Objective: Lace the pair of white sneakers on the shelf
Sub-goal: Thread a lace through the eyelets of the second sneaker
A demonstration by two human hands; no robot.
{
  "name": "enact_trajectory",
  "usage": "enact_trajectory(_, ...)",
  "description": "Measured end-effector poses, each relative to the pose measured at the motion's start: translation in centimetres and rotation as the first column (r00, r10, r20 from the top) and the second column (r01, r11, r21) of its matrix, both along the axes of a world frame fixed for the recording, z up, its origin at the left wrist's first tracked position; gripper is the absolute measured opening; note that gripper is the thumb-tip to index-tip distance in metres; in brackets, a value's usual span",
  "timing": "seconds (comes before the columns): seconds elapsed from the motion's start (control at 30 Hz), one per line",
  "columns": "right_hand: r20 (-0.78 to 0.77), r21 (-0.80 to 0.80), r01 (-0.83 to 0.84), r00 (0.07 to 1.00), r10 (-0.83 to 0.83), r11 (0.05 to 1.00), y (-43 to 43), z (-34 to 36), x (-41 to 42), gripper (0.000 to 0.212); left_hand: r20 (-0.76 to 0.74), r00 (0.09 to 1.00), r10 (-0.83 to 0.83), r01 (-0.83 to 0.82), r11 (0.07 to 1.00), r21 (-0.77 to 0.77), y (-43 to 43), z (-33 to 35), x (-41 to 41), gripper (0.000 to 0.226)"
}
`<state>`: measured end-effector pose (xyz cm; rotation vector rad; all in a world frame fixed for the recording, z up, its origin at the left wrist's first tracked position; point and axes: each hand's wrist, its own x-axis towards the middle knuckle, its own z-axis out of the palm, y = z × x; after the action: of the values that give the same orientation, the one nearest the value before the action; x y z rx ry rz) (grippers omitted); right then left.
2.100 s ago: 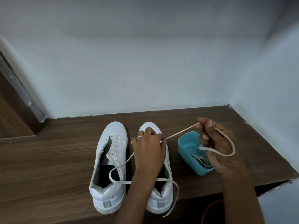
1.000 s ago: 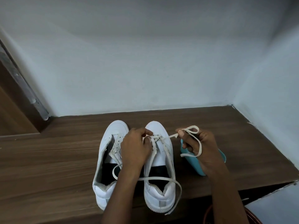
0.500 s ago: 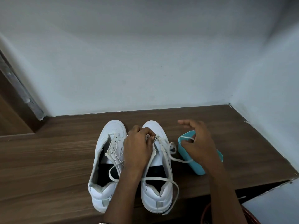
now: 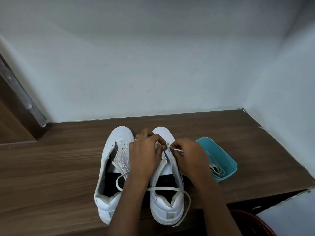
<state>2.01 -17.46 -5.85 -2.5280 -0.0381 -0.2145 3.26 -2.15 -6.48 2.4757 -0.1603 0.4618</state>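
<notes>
**Wood-grain shelf, pale walls: two hands meet at a sneaker's front eyelets**

Dark brown wood-grain laminate covers the shelf (image 4: 51,176), which sits in a corner of matte, pale blue-white wall (image 4: 153,65). Far to the left of the right sneaker (image 4: 167,206), a brown door frame (image 4: 17,92) with a rough grey strip is cut off by the picture's edge.

The left sneaker (image 4: 109,167), smooth white leather with a row of bare eyelets, stands just beside its mate, toes to the wall. Its dark lining is open to view.

The left hand (image 4: 144,155), a thin ring (image 4: 136,139) on one finger, curls over the right sneaker's front. Its thumb and forefinger pinch at the flat white lace (image 4: 163,189). Whether they also grip the eyelet flap is hidden.

The lace loops over the left sneaker's opening, passes under the left forearm and crosses the right sneaker's collar. It then hangs past the heel, its tip cut short by the shelf's edge.

The right hand (image 4: 189,155) meets the left above the right sneaker's tongue, fingertips pinching a short end of the lace. The eyelets beneath both hands cannot be seen.

Just right of that sneaker lies a glossy teal plastic tub (image 4: 228,160), rectangular with rounded corners, partly hidden by the right wrist. A second lace (image 4: 217,169) lies coiled inside it.

Below the shelf, a curved dark red rim (image 4: 252,222) is too cropped to identify.
</notes>
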Motion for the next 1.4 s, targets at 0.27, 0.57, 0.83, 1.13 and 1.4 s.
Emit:
enact_trajectory(0.27, -0.026, 0.014, 0.006, 1.000, -0.005, 1.000, 0.7, -0.3, 0.3, 0.024, 0.020, 1.000, 0.014, -0.016, 0.993, 0.118, -0.6, 0.0, -0.3, 0.006)
enact_trajectory(0.57, -0.057, 0.112, 0.064, 0.997, -0.058, 0.992, 1.0, 0.0, 0.1, 0.033, -0.039, 0.999, 0.009, -0.013, 0.995, -0.099, -0.1, -0.4, -0.1, 0.009)
enact_trajectory(0.83, -0.085, 0.172, 0.074, 0.995, -0.060, 0.982, 0.7, 0.3, 0.5, 0.039, -0.385, 0.923, 0.005, -0.023, 0.999, -0.044, 2.0, 0.8, -0.7, 0.018)
enact_trajectory(1.13, -0.100, 0.196, 0.095, 0.992, -0.077, 0.976, 0.9, 0.2, 0.3, 0.038, -0.416, 0.909, -0.008, -0.098, 0.968, -0.233, 3.0, 1.8, -0.7, 0.018)
enact_trajectory(1.4, -0.125, 0.346, 0.132, 0.988, -0.094, 0.929, 0.3, 1.9, -0.3, 0.015, -0.393, 0.918, -0.057, -0.107, 0.918, -0.383, 3.2, 3.3, -1.5, 0.012)
